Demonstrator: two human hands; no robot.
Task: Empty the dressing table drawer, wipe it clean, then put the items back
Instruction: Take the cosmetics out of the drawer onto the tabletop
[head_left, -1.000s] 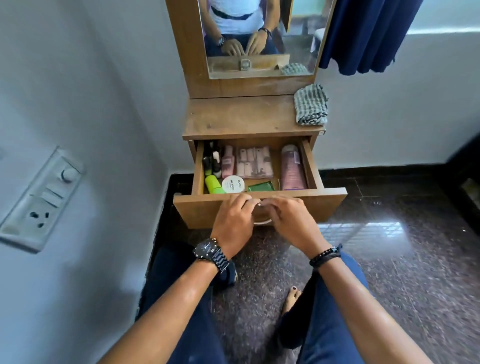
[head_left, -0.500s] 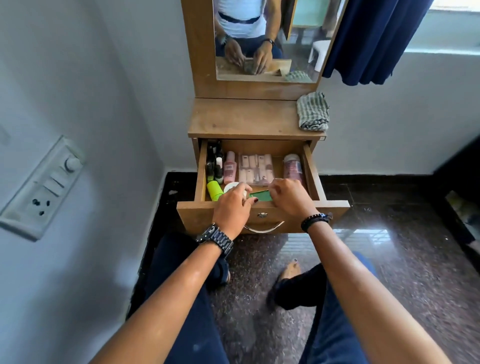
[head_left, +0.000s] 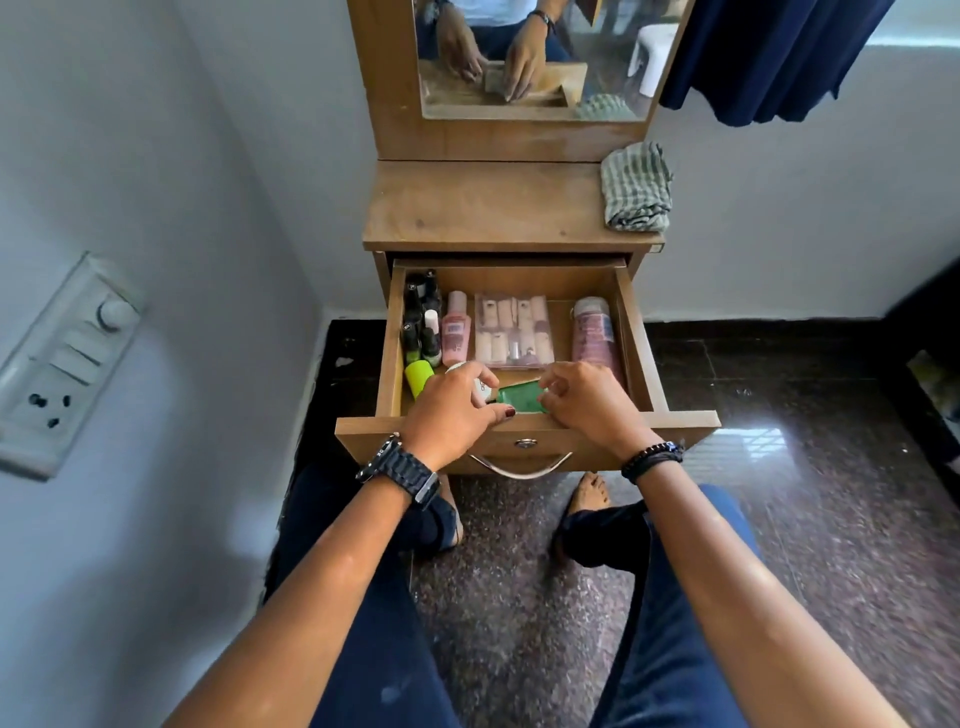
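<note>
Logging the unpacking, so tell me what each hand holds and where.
Left hand curls over the round white jar, on its lid. Right hand pinches the green packet at its right edge.

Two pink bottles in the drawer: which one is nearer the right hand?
The larger pink bottle by the drawer's right wall, just beyond the right hand. The smaller pink bottle lies far left, beside the nail polishes.

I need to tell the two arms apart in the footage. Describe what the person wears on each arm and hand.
Both forearms are bare, with no sleeves in view. The left wrist carries a chunky dark wristwatch with a link-style band. The right wrist carries dark beaded bracelets. The left hand has dark red polish on the thumbnail; the right hand shows no rings.
</note>
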